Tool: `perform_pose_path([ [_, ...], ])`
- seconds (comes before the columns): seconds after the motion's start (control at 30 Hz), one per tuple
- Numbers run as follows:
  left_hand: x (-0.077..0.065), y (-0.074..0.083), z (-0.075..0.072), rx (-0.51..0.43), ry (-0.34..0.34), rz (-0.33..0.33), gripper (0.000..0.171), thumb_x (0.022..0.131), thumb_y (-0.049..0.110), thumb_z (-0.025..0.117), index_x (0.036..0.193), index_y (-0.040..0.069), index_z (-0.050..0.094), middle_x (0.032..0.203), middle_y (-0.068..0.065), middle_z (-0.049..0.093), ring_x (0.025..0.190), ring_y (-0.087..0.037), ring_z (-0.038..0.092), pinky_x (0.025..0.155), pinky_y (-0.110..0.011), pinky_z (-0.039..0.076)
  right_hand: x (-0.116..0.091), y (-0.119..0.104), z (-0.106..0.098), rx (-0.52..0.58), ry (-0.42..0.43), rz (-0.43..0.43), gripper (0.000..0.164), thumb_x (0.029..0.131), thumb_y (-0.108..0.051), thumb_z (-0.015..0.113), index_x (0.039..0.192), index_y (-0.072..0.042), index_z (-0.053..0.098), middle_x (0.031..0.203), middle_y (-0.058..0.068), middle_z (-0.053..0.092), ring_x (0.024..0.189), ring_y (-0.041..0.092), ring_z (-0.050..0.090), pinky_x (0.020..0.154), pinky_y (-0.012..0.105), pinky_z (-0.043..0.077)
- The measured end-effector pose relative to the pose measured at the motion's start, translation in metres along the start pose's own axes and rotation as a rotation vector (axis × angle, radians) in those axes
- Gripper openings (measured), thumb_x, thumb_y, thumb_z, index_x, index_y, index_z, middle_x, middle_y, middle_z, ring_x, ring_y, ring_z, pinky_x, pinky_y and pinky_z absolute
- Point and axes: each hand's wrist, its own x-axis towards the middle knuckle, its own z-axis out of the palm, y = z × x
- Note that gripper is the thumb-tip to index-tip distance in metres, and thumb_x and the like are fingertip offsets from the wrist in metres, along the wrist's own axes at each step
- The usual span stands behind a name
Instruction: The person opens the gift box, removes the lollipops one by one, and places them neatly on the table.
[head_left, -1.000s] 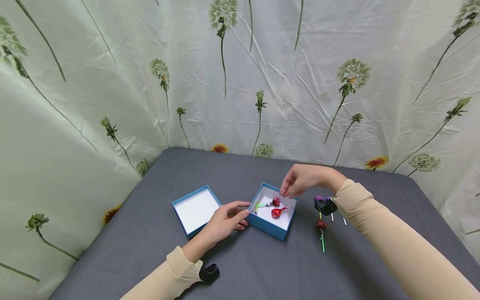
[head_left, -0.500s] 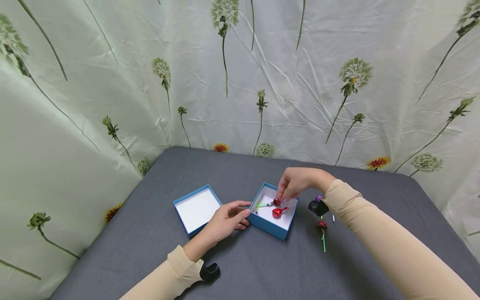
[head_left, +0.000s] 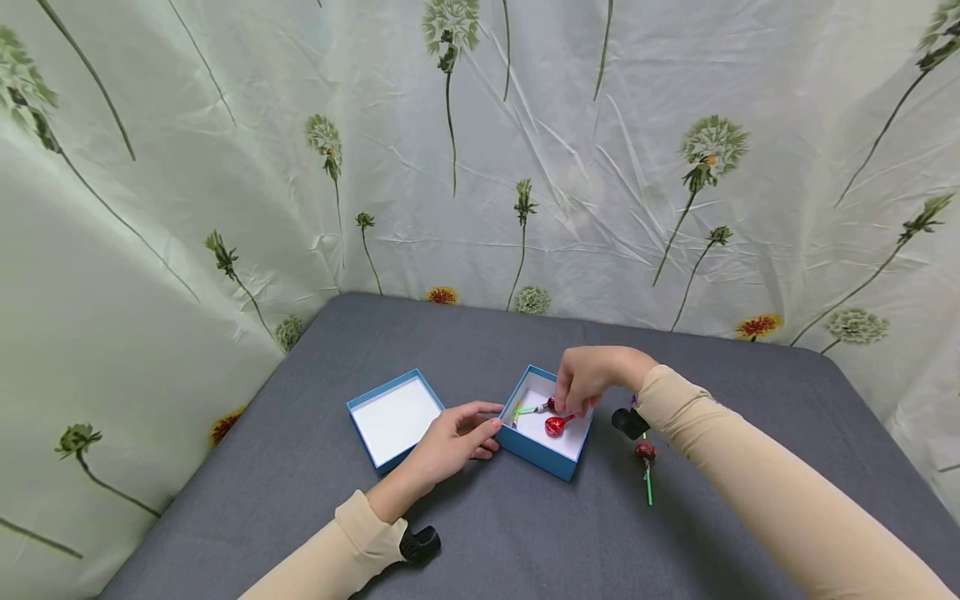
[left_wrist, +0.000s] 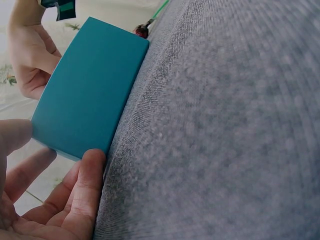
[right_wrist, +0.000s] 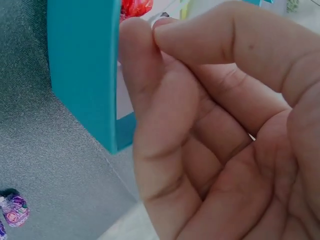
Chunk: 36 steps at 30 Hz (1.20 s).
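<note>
Red and shiny, the near lollipop (head_left: 554, 427) lies in the box (head_left: 534, 456), just near-left of the right hand (head_left: 591, 372), which is the closer one; its long axis slants from head at near left to tapered end at far right, meeting the fingers (right_wrist: 200, 42); their tips are together, though whether they pinch it I cannot tell; the left hand (head_left: 450, 440) grips the box's left corner.

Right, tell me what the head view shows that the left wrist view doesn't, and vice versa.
Only head: the white-lined lid, plus a bright red lollipop inside the blue box.
Only left wrist: the palm side of the left hand.
Both: the box, left hand, right hand, grey table and green-stick lollipop lying on it.
</note>
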Motion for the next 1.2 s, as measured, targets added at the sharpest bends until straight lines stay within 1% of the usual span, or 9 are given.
perform_pose_path([
  [0.27, 0.000, 0.001, 0.001, 0.002, 0.008, -0.002, 0.040, 0.110, 0.026, 0.065, 0.144, 0.007, 0.065, 0.123, -0.017, 0.075, 0.098, -0.020, 0.077, 0.085, -0.035, 0.067, 0.003, -0.007, 0.007, -0.058, 0.041, 0.055, 0.011, 0.096, -0.003, 0.072, 0.095, -0.009, 0.081, 0.080, 0.002, 0.076, 0.068, 0.008, 0.065, 0.060, 0.019, 0.051],
  [0.47, 0.000, 0.002, 0.001, 0.003, 0.010, -0.003, 0.040, 0.109, 0.026, 0.065, 0.144, 0.007, 0.065, 0.122, -0.017, 0.075, 0.097, -0.020, 0.077, 0.085, -0.035, 0.067, 0.004, -0.011, 0.012, -0.104, 0.060, 0.077, 0.017, 0.093, 0.003, 0.069, 0.098, -0.010, 0.080, 0.079, 0.002, 0.076, 0.067, 0.009, 0.066, 0.060, 0.020, 0.051],
  [0.63, -0.001, 0.001, 0.001, 0.001, 0.011, -0.005, 0.040, 0.109, 0.027, 0.065, 0.144, 0.007, 0.065, 0.121, -0.017, 0.075, 0.097, -0.020, 0.077, 0.085, -0.035, 0.067, 0.005, -0.014, 0.016, -0.130, 0.063, 0.088, 0.019, 0.091, 0.004, 0.072, 0.099, -0.010, 0.082, 0.080, 0.001, 0.076, 0.071, 0.009, 0.067, 0.064, 0.022, 0.055],
  [0.8, -0.001, 0.001, 0.001, -0.004, 0.013, -0.003, 0.040, 0.109, 0.027, 0.065, 0.144, 0.007, 0.065, 0.122, -0.017, 0.075, 0.098, -0.021, 0.077, 0.085, -0.035, 0.067, 0.003, -0.017, 0.018, -0.161, 0.057, 0.098, 0.011, 0.093, -0.001, 0.078, 0.096, -0.011, 0.083, 0.083, -0.001, 0.075, 0.072, 0.009, 0.065, 0.069, 0.025, 0.056],
  [0.9, -0.001, 0.001, 0.001, -0.004, 0.012, -0.002, 0.040, 0.109, 0.026, 0.065, 0.144, 0.007, 0.065, 0.123, -0.017, 0.075, 0.098, -0.021, 0.077, 0.085, -0.035, 0.067, 0.002, -0.018, 0.018, -0.143, 0.047, 0.112, 0.007, 0.093, -0.003, 0.080, 0.097, -0.008, 0.082, 0.086, 0.001, 0.075, 0.071, 0.010, 0.065, 0.074, 0.029, 0.060],
  [1.0, -0.001, 0.001, 0.001, -0.007, 0.010, -0.003, 0.040, 0.109, 0.026, 0.065, 0.144, 0.007, 0.065, 0.122, -0.017, 0.075, 0.098, -0.021, 0.077, 0.085, -0.034, 0.067, 0.002, -0.019, 0.019, -0.107, 0.037, 0.134, 0.006, 0.092, -0.002, 0.080, 0.096, -0.007, 0.078, 0.089, 0.003, 0.073, 0.071, 0.011, 0.066, 0.078, 0.031, 0.064],
  [1.07, -0.001, 0.001, 0.001, -0.010, 0.008, -0.003, 0.040, 0.109, 0.026, 0.065, 0.144, 0.006, 0.066, 0.121, -0.017, 0.075, 0.098, -0.020, 0.077, 0.085, -0.034, 0.067, 0.003, -0.019, 0.018, -0.105, 0.029, 0.149, 0.008, 0.091, -0.003, 0.081, 0.093, -0.008, 0.076, 0.089, 0.003, 0.072, 0.070, 0.010, 0.066, 0.076, 0.029, 0.063],
  [1.1, -0.001, 0.001, 0.001, -0.011, 0.008, -0.001, 0.040, 0.109, 0.026, 0.065, 0.144, 0.006, 0.066, 0.121, -0.017, 0.076, 0.098, -0.020, 0.077, 0.084, -0.034, 0.067, 0.003, -0.019, 0.018, -0.109, 0.025, 0.157, 0.009, 0.090, -0.002, 0.081, 0.090, -0.009, 0.075, 0.087, 0.003, 0.071, 0.069, 0.010, 0.065, 0.073, 0.027, 0.062],
  [1.2, -0.001, 0.001, 0.001, -0.015, 0.004, 0.001, 0.039, 0.109, 0.025, 0.065, 0.143, 0.005, 0.066, 0.119, -0.017, 0.076, 0.098, -0.021, 0.077, 0.084, -0.034, 0.067, 0.004, -0.019, 0.016, -0.143, 0.012, 0.171, 0.014, 0.087, -0.002, 0.081, 0.081, -0.011, 0.072, 0.075, -0.001, 0.064, 0.065, 0.010, 0.057, 0.060, 0.022, 0.049],
])
